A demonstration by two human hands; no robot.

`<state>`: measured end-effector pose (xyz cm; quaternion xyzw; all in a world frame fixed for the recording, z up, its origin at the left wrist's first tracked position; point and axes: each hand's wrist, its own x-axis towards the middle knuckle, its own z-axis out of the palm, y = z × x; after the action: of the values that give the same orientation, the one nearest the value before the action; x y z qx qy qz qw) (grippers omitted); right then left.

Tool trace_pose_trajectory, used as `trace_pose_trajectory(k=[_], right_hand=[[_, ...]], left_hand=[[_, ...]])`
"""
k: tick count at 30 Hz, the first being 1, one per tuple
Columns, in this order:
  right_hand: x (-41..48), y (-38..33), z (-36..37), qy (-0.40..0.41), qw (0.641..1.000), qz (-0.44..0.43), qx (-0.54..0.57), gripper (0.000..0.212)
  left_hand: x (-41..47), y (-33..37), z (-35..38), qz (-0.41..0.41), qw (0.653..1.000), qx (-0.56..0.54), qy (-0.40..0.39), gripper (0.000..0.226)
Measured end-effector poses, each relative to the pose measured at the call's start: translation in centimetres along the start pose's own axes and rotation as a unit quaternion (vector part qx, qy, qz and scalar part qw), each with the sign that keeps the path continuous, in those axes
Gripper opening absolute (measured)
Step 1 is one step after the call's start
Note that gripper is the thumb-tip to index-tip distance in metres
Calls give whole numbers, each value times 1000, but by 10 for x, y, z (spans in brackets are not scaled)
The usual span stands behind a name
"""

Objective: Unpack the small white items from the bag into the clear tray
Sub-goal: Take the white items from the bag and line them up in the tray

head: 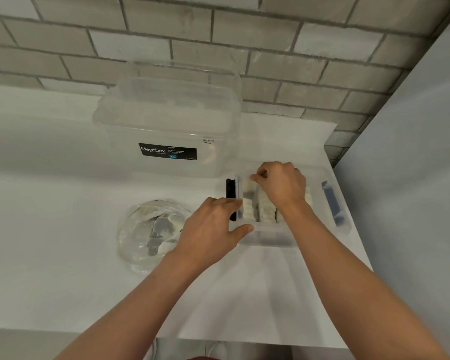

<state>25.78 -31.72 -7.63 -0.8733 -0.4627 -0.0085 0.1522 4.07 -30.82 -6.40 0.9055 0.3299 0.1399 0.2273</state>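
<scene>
Pinches small white item (252,178) with right hand (283,185), grips clear tray (270,239) corner with left hand (213,224); risks toppling standing rows (266,209) if pushed.

On the bench (50,178), toward its right end, the tray (268,239), with rows of small items (266,209) standing inside it and a latch (230,193) on its left wall. Left of the tray and apart from it, the bag (151,229); behind and left of the tray, the storage box (166,131), close to the wall (218,35). At the tray's near left corner, the left hand (213,227) gripping the rim; over its far left part, the right hand (281,185) pinching one item.
</scene>
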Motion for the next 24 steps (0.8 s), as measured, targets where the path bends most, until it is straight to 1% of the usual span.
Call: trace_pose_trajectory(k=[2, 4, 7, 9, 12, 14, 15, 17, 19, 20, 22, 24], right_hand=[[-5, -1, -8, 19, 999, 15, 35, 28], [-14, -2, -18, 49, 994, 27, 90, 27], [-38, -14, -38, 102, 977, 35, 186, 25], [-65, -33, -48, 123, 957, 51, 259, 21], [-106, -73, -46, 111, 924, 60, 362, 14], [-125, -101, -29, 65, 917, 41, 391, 13], [-131, -114, -18, 36, 919, 25, 391, 13], [-138, -136, 6, -15, 935, -29, 354, 11], [-139, -151, 29, -65, 956, -80, 276, 13], [-138, -155, 38, -91, 967, -95, 218, 15], [-134, -158, 54, -146, 979, -94, 107, 19], [-132, -158, 62, -178, 981, -68, 49, 20]], left_hand=[[-2, -2, -2, 10, 1000, -1, -5, 62], [-8, -9, -6, 17, 1000, -14, 10, 60], [-20, -33, -17, 20, 998, -25, 56, 47], [-29, -58, -27, 2, 997, -24, 78, 36], [-41, -101, -41, -28, 997, 12, 76, 23], [-48, -126, -46, -44, 997, 34, 46, 19], [-51, -136, -48, -44, 998, 43, 29, 18], [-56, -152, -48, -33, 997, 67, -11, 13], [-58, -165, -46, -20, 993, 102, -56, 13], [-58, -170, -45, -19, 990, 116, -81, 15], [-58, -179, -43, -22, 982, 136, -126, 30], [-57, -186, -40, -21, 978, 146, -150, 49]])
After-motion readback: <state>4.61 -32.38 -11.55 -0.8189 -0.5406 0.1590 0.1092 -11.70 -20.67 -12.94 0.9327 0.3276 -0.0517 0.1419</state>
